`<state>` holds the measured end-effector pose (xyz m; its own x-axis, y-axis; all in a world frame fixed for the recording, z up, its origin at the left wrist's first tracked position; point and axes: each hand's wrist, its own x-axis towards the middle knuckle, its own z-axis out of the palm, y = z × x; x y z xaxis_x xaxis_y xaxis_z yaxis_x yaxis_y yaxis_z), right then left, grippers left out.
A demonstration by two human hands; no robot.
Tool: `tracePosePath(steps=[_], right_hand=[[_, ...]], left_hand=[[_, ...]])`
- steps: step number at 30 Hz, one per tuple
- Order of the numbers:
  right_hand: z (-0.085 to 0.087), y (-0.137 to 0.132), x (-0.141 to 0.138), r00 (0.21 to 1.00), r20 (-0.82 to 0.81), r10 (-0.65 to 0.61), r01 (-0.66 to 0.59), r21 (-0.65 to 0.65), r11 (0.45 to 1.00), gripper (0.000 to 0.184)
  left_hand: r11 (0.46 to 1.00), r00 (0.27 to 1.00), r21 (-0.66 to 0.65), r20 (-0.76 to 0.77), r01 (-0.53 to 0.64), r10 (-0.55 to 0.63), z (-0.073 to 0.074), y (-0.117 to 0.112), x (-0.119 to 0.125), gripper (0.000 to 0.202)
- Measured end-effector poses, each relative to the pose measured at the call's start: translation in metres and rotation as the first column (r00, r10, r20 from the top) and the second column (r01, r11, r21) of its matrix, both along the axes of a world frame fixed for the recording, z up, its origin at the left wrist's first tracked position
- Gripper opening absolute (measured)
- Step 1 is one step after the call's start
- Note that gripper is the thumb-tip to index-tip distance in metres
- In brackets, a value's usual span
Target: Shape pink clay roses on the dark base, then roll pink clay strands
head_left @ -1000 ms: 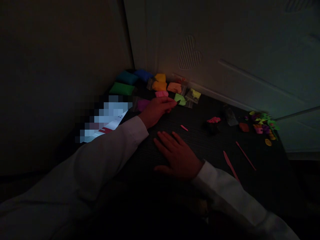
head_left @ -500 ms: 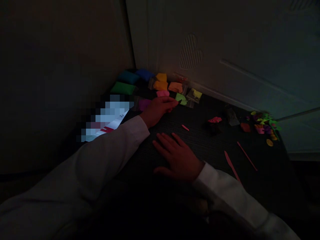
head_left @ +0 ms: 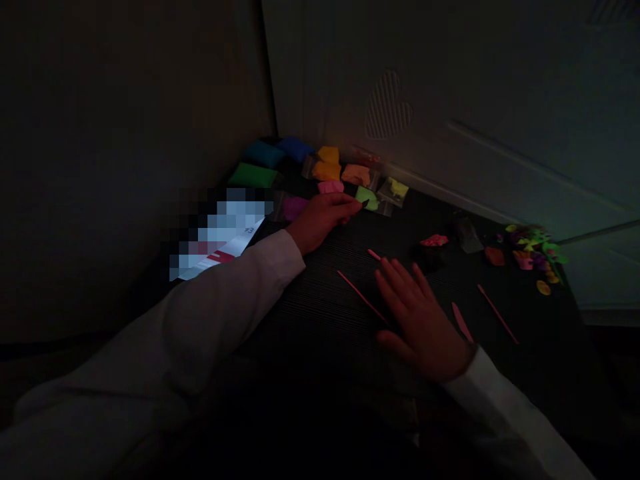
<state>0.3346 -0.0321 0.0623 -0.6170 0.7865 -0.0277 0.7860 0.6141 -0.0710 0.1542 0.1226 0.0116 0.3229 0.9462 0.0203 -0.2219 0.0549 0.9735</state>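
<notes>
My left hand (head_left: 324, 219) is closed in a pinch on a small dark pointed piece (head_left: 365, 204), in front of a bag of light green clay (head_left: 369, 197). Bags of pink clay (head_left: 331, 187) and purple clay (head_left: 294, 208) lie beside that hand. My right hand (head_left: 423, 320) is open, palm down over the dark table, fingers spread. Under its fingers a thin pink stick (head_left: 357, 291) runs out to the left. Its fingertips reach a short pink piece (head_left: 373, 254). Right of it lie a pink modelling knife (head_left: 461, 321), partly covered, and another slim pink tool (head_left: 497, 313).
A lit screen (head_left: 240, 233), partly pixelated, lies at the left. Green (head_left: 253, 175), blue (head_left: 296, 148) and orange (head_left: 327, 171) clay packs stand by the wall. Small colourful clay shapes (head_left: 537, 250) sit at the right edge, near a red-pink lump (head_left: 434, 241).
My right hand has slid right across the table, uncovering the thin pink stick and covering part of the knife. My left hand keeps its pinch in nearly the same place.
</notes>
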Motion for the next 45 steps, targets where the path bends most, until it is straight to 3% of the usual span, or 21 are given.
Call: tracePosePath(steps=[3,7,17,22,27,30,35,39,45], right_hand=[[-0.022,-0.018,0.004,0.995,0.102,0.010,-0.006,-0.045,0.999,0.074],[-0.032,-0.030,0.014,0.991,0.129,-0.042,0.048,-0.050,0.998,0.073],[-0.032,-0.037,0.007,0.993,0.115,-0.002,0.010,-0.067,0.998,0.072],[-0.031,-0.035,0.009,0.991,0.113,-0.068,0.074,-0.044,0.996,0.071],[-0.030,-0.039,0.003,0.996,0.093,0.009,0.000,-0.097,0.995,0.073],[-0.032,-0.040,0.004,0.994,0.098,-0.045,0.052,-0.074,0.996,0.073],[-0.033,-0.030,0.014,0.993,0.054,-0.108,0.110,-0.050,0.993,0.076],[-0.029,-0.007,0.010,0.990,-0.027,-0.137,0.138,0.026,0.990,0.078],[-0.030,0.023,-0.027,1.000,-0.010,0.026,-0.026,0.026,0.999,0.075]], left_hand=[[1.000,1.000,-0.021,0.013,-0.008,0.008,0.001,-0.001,0.000,0.018],[1.000,1.000,-0.020,0.018,0.003,-0.002,0.000,0.000,0.001,0.017],[1.000,1.000,-0.010,0.003,0.004,-0.004,0.001,0.000,0.000,0.016],[1.000,1.000,0.001,0.019,0.009,-0.009,0.001,0.000,0.001,0.015],[1.000,1.000,-0.031,0.004,-0.001,0.001,0.002,-0.001,0.001,0.016],[1.000,1.000,-0.019,0.002,-0.001,0.001,0.002,-0.001,0.000,0.016],[1.000,1.000,-0.008,0.020,0.014,-0.014,0.001,0.000,0.000,0.017],[1.000,1.000,-0.015,0.003,-0.008,0.008,0.001,0.000,0.001,0.017],[1.000,1.000,-0.020,0.007,-0.013,0.013,0.001,-0.001,0.001,0.017]])
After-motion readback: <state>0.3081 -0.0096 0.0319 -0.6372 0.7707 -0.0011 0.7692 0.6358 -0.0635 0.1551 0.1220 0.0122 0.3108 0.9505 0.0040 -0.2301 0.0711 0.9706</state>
